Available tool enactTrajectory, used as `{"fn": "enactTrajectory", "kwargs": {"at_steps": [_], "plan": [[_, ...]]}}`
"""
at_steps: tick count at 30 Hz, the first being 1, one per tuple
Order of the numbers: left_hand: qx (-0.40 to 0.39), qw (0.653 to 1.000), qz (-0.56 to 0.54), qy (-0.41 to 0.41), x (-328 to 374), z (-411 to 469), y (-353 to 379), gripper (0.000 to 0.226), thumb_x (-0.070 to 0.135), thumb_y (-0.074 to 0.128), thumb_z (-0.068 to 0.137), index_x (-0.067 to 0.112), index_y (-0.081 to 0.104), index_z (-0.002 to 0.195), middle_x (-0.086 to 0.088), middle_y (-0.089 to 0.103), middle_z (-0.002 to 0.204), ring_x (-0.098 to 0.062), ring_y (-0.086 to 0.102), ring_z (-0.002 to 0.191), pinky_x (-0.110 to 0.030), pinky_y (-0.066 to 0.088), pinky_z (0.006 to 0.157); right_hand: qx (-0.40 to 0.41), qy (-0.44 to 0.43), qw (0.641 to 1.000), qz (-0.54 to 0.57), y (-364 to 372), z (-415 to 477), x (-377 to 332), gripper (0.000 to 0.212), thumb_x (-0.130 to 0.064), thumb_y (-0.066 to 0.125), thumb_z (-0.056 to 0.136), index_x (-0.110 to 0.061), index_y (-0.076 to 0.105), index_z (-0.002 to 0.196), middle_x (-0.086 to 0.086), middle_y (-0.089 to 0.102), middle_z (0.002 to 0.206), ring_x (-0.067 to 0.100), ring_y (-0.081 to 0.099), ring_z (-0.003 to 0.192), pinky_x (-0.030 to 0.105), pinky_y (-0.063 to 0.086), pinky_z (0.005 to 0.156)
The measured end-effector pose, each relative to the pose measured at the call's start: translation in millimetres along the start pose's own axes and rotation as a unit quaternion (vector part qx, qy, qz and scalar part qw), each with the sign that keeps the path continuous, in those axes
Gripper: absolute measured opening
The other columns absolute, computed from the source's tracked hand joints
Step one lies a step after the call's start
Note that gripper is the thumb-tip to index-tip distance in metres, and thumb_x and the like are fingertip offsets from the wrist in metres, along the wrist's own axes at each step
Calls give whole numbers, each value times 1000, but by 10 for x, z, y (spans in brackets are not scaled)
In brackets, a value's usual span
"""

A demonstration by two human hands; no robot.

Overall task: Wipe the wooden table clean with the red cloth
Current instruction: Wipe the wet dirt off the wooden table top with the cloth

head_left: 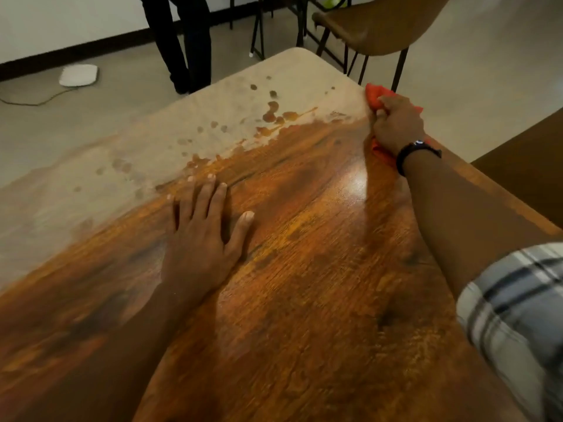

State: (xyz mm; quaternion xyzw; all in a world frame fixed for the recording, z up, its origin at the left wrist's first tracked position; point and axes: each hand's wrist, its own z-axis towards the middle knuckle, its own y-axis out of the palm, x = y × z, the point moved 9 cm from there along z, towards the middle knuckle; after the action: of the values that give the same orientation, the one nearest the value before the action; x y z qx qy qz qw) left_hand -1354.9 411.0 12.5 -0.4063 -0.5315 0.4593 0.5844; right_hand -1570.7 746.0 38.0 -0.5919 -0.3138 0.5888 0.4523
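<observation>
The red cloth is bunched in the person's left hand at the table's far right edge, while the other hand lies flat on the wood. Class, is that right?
Not quite. The head view shows the red cloth in the right hand; the left hand lies flat on the table.

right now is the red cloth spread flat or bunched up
Bunched: the red cloth is crumpled inside the right hand, only wads showing at the table's right edge.
</observation>
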Motion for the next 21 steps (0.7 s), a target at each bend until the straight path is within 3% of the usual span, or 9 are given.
{"fn": "enactTrajectory", "kwargs": {"at_steps": [3, 6, 9, 12, 16, 21], "plan": [[9, 1000, 3, 2, 19, 12, -14, 76, 69, 11, 95, 21, 24, 152, 2, 15, 162, -17, -2, 151, -49, -4, 121, -26, -24, 999, -20, 105, -93, -290, 36, -23, 40, 98, -20, 56, 130, 12, 48, 141, 34, 47, 127, 51, 38, 109], [22, 1000, 0, -9, -7, 12, -29, 76, 69, 14, 96, 20, 21, 153, 0, 18, 161, -18, 1, 151, -49, -1, 122, -70, -143, 987, -6, 378, -651, -936, 37, -24, 41, 101, -30, 52, 136, 5, 37, 153, 29, 33, 141, 49, 25, 118], [35, 999, -3, -20, -40, -18, -48, 76, 69, 16, 96, 20, 16, 155, -1, 14, 162, -16, 0, 152, -47, 0, 122, -103, -284, 953, 13, 611, -1373, -1629, 38, -27, 44, 101, -30, 51, 138, 3, 38, 154, 26, 30, 143, 44, 18, 119], [41, 999, -10, -31, -57, -24, -69, 77, 69, 17, 96, 19, 13, 154, -2, 12, 163, -15, -1, 151, -46, 0, 122, -159, -344, 925, 37, 744, -1584, -1818, 39, -28, 44, 102, -29, 50, 140, -1, 38, 154, 21, 29, 144, 39, 19, 119], [35, 999, -17, -31, -71, -25, -61, 76, 69, 16, 96, 21, 12, 155, -1, 10, 163, -13, -4, 151, -44, -2, 122, -144, -287, 946, 50, 573, -961, -1411, 38, -26, 43, 102, -30, 51, 138, -3, 38, 154, 18, 36, 140, 39, 28, 115], [34, 999, -7, -27, -56, -1, -37, 77, 69, 14, 96, 19, 17, 154, -2, 13, 163, -15, -1, 151, -45, -3, 122, -42, -59, 997, 16, 207, 141, -342, 39, -23, 40, 101, -23, 52, 138, 5, 44, 148, 28, 43, 134, 44, 34, 113]]}}
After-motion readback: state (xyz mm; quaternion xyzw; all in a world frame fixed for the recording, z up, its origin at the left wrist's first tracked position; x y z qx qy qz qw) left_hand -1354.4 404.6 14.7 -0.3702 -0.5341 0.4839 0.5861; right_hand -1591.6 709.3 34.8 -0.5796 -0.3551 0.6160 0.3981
